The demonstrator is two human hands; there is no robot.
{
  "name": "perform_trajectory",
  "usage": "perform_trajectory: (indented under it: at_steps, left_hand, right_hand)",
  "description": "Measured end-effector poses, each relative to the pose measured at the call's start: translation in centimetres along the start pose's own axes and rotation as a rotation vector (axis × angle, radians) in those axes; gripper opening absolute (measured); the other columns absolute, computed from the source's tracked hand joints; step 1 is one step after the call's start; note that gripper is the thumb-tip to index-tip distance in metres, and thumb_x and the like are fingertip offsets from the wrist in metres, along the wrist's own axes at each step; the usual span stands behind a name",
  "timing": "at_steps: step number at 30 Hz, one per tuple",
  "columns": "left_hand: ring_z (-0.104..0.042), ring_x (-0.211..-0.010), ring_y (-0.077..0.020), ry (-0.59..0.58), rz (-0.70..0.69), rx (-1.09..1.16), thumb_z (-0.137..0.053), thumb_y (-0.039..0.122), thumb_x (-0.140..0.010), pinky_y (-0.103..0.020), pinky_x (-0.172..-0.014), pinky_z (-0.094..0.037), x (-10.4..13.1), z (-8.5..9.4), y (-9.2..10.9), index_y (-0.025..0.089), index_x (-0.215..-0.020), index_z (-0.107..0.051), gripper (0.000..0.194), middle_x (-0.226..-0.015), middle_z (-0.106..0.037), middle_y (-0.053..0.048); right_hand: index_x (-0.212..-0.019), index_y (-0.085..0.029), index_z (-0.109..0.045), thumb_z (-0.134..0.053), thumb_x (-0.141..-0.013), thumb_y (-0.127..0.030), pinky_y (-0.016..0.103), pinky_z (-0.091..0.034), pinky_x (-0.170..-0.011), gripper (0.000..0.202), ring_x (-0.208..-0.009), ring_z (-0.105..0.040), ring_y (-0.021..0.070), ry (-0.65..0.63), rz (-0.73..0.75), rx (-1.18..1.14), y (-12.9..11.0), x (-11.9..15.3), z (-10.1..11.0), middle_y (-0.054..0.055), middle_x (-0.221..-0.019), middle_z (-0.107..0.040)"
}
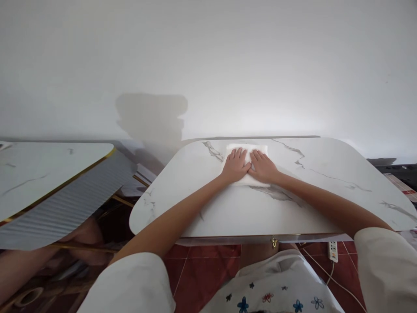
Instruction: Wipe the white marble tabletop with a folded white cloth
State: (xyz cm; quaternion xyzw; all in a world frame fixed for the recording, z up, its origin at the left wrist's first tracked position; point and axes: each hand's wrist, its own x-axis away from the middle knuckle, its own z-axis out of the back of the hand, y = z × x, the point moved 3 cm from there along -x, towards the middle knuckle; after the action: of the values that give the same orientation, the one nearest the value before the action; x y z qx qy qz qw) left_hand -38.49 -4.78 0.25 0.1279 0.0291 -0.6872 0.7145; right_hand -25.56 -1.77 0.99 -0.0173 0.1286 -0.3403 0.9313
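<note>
A folded white cloth (246,148) lies flat on the white marble-patterned table (312,204), toward its far side. My left hand (235,165) rests palm down on the cloth's left part, fingers stretched out. On its right part my right hand (263,167) lies flat too, fingers pointing away from me. The two thumbs meet or nearly meet near the cloth's middle. Both palms press on top of the cloth, and neither hand wraps round it.
A second marble-patterned table (48,174) with a gold edge stands at left, with another person's legs (78,234) below it. A white wall (228,69) rises behind. A power strip (332,251) with its cord is low at right, above the red tiled floor (208,265).
</note>
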Motion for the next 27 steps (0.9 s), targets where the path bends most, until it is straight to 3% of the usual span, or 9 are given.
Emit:
perform_trajectory:
  at_steps: [8, 14, 21, 27]
  left_hand:
    - [-0.026, -0.142, -0.0281, 0.053, -0.047, 0.042, -0.040, 0.039, -0.091, -0.043, -0.114, -0.026, -6.8, -1.4, -3.1, 0.016, -0.142, -0.038, 0.056, -0.153, -0.035, -0.011]
    - [-0.029, -0.140, -0.0284, 0.078, -0.038, 0.015, -0.041, 0.037, -0.092, -0.042, -0.113, -0.028, -10.0, -1.8, -4.3, 0.015, -0.140, -0.040, 0.053, -0.150, -0.038, -0.012]
    - [-0.039, -0.131, -0.0272, 0.109, -0.017, -0.031, -0.041, 0.032, -0.091, -0.041, -0.109, -0.033, -11.5, -2.1, -4.3, 0.017, -0.135, -0.045, 0.047, -0.141, -0.048, -0.011]
    - [-0.037, -0.132, -0.0293, 0.102, -0.029, -0.038, -0.041, 0.032, -0.091, -0.044, -0.109, -0.033, -12.7, -2.9, -1.7, 0.016, -0.135, -0.045, 0.048, -0.142, -0.047, -0.012]
  right_hand:
    - [-0.143, 0.002, -0.037, -0.036, -0.093, -0.040, 0.044, -0.025, -0.114, 0.065, -0.142, -0.028, 0.0319, 0.038, 0.010, 0.026, 3.7, -6.6, -2.0, 0.022, -0.152, -0.032]
    - [-0.144, 0.004, -0.035, -0.037, -0.093, -0.037, 0.042, -0.022, -0.115, 0.065, -0.142, -0.028, 0.0312, 0.044, 0.005, 0.027, 5.1, -10.1, -2.6, 0.022, -0.152, -0.034]
    - [-0.144, 0.003, -0.036, -0.038, -0.093, -0.036, 0.041, -0.023, -0.114, 0.064, -0.140, -0.030, 0.0314, 0.048, -0.006, 0.019, 5.7, -11.2, -2.8, 0.021, -0.151, -0.036]
    - [-0.142, 0.003, -0.038, -0.035, -0.093, -0.033, 0.042, -0.026, -0.112, 0.061, -0.140, -0.032, 0.0315, 0.077, -0.011, 0.045, 8.2, -9.9, -2.5, 0.022, -0.150, -0.038]
